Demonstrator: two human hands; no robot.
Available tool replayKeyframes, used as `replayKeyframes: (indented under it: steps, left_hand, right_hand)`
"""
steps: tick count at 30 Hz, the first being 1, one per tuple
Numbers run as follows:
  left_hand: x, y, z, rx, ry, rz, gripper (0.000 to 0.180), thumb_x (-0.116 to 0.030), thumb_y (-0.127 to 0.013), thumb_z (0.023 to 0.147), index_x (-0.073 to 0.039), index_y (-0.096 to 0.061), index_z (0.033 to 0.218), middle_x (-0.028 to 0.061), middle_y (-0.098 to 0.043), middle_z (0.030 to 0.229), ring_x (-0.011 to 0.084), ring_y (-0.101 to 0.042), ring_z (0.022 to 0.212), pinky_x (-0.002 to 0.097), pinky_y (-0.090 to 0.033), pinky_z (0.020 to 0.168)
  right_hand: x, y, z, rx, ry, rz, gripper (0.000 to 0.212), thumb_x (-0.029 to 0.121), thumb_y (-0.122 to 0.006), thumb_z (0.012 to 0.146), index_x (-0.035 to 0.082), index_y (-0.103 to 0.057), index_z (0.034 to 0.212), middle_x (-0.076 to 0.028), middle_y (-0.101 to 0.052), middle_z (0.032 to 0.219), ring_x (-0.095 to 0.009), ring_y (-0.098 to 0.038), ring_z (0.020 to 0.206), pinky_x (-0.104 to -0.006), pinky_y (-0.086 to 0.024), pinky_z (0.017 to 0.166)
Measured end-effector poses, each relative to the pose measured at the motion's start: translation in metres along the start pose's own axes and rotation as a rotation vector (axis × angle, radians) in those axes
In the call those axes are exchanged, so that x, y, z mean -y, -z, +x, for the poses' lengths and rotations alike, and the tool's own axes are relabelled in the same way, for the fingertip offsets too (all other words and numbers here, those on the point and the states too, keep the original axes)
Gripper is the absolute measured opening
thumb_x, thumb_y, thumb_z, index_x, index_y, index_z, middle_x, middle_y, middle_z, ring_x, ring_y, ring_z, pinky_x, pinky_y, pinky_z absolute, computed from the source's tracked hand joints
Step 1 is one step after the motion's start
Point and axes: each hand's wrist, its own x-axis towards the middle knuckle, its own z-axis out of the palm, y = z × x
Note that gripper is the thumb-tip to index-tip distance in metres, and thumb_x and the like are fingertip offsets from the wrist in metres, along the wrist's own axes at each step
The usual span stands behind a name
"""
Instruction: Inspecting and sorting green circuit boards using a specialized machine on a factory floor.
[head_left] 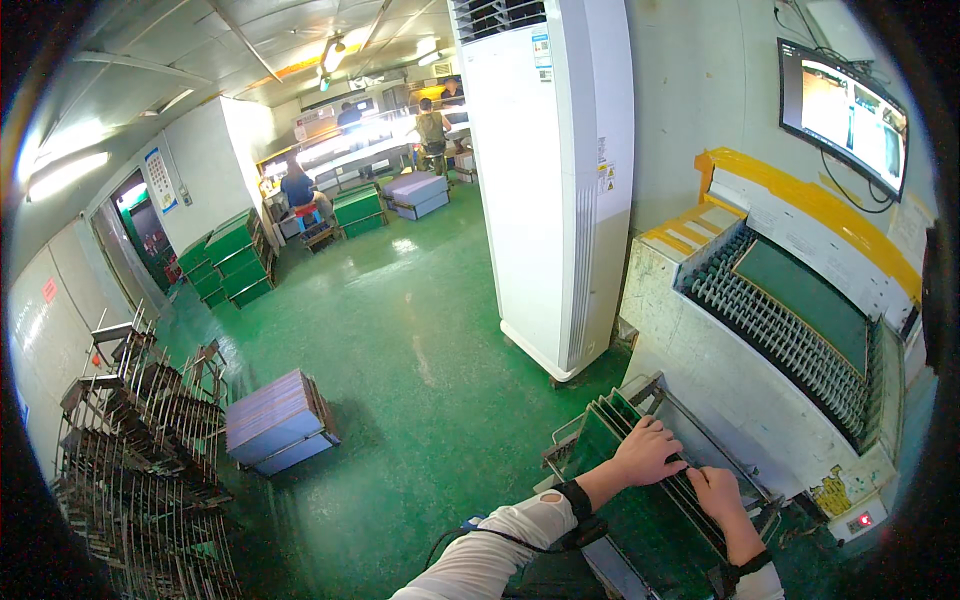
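At the lower right, a metal rack point(660, 385) holds several thin green panels point(600, 425) standing on edge in a row. My left hand point(648, 453) lies over their top edges, its fingers bent down around a panel's edge. Close beside it, my right hand point(716, 492) grips along the same edges, fingers curled. The fingertips of both hands are partly hidden between the panels. Beyond the rack, a machine bed with rows of rollers point(780, 345) carries a flat green panel point(805, 290).
A tall white air conditioner point(550, 190) stands ahead. Above the roller machine hangs a wall screen point(843, 115). Metal racks point(140, 450) are piled at left, near a purple-topped stack point(280, 420). Green stacks point(235, 260) and people point(298, 187) at lit benches are farther back.
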Motion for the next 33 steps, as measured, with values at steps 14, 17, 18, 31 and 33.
replayKeyframes:
  steps: [14,17,18,31,33]
  left_hand:
    - [0.001,-0.003,0.0,0.003,0.005,0.006,0.037,-0.048,-0.064,0.094,-0.013,-0.073,0.103,0.0077,-0.067,0.094,0.0277,-0.059,0.103,0.0453,-0.04,0.1]
    - [0.001,-0.001,-0.001,0.007,0.006,0.01,0.037,-0.048,-0.063,0.094,-0.013,-0.073,0.103,0.0076,-0.067,0.093,0.0281,-0.059,0.102,0.0455,-0.04,0.1]
    - [0.0,0.001,0.0,0.006,0.003,0.012,0.037,-0.048,-0.063,0.094,-0.013,-0.073,0.103,0.0076,-0.067,0.093,0.0282,-0.059,0.101,0.0456,-0.04,0.1]
    - [-0.001,0.005,-0.002,0.017,0.045,-0.037,0.061,-0.049,-0.066,0.091,-0.012,-0.059,0.14,0.0149,-0.058,0.137,0.0364,-0.046,0.134,0.0547,-0.026,0.121]
    - [-0.001,0.005,-0.002,0.045,0.06,-0.036,0.062,-0.049,-0.067,0.091,-0.012,-0.059,0.14,0.015,-0.058,0.137,0.0365,-0.046,0.135,0.0542,-0.027,0.121]
  right_hand:
    - [-0.002,-0.001,0.001,-0.005,0.005,-0.012,0.045,0.039,-0.064,0.096,-0.003,-0.07,0.081,-0.029,-0.063,0.076,-0.048,-0.064,0.074,-0.0511,-0.047,0.065]
    - [0.0,0.0,0.001,-0.004,0.011,-0.007,0.045,0.04,-0.065,0.096,-0.003,-0.07,0.082,-0.028,-0.063,0.076,-0.047,-0.064,0.072,-0.0505,-0.048,0.065]
    - [0.0,0.0,0.0,-0.005,0.012,-0.005,0.045,0.04,-0.065,0.096,-0.003,-0.071,0.083,-0.028,-0.063,0.075,-0.047,-0.064,0.072,-0.0503,-0.048,0.065]
    - [-0.012,0.0,0.009,0.059,-0.045,-0.058,0.048,0.044,-0.073,0.09,-0.002,-0.069,0.077,-0.027,-0.065,0.074,-0.046,-0.066,0.07,-0.0517,-0.05,0.065]
    - [-0.01,0.002,0.01,0.084,-0.07,-0.073,0.047,0.043,-0.073,0.09,-0.002,-0.07,0.078,-0.027,-0.066,0.075,-0.046,-0.066,0.072,-0.0516,-0.051,0.066]
